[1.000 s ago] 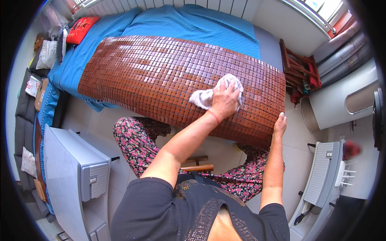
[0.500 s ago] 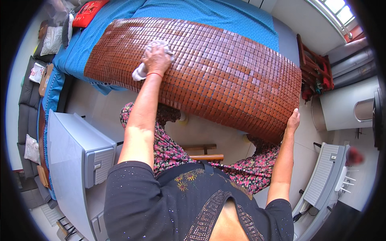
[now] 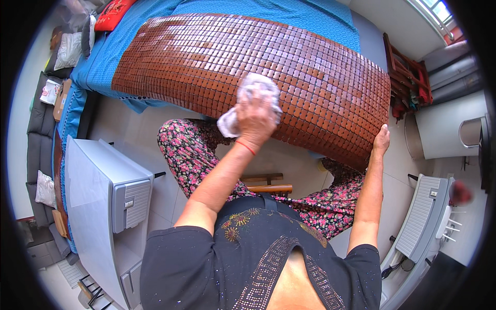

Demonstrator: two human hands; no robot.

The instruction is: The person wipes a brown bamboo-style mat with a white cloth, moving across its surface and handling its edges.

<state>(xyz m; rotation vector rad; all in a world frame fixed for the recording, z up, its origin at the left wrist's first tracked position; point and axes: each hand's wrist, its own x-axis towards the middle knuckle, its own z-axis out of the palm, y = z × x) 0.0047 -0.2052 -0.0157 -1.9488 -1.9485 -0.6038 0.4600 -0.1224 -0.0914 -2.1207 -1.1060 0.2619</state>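
A brown mat of small glossy tiles (image 3: 310, 77) lies over a blue cloth (image 3: 320, 20) and bends down along its near side. Pressed on the mat, near its front edge, is a crumpled white cloth (image 3: 258, 85) with my left hand (image 3: 257, 119) gripping it from above. Part of the cloth sticks out past the left side of that hand. At the mat's right edge, close to the near corner, my right hand (image 3: 381, 140) holds the border; its fingers are partly hidden.
On the left stands a grey-white cabinet (image 3: 88, 175), with a dark sofa (image 3: 44, 150) beyond it. Folded red-brown wooden chairs (image 3: 405, 82) lean past the mat's right end. A low wooden stool (image 3: 271, 189) is between my legs. Another grey cabinet (image 3: 418, 222) is at right.
My left hand has slid the white cloth rightward and nearer to me across the mat. My right hand stays at the mat's right edge. The view has shifted slightly.
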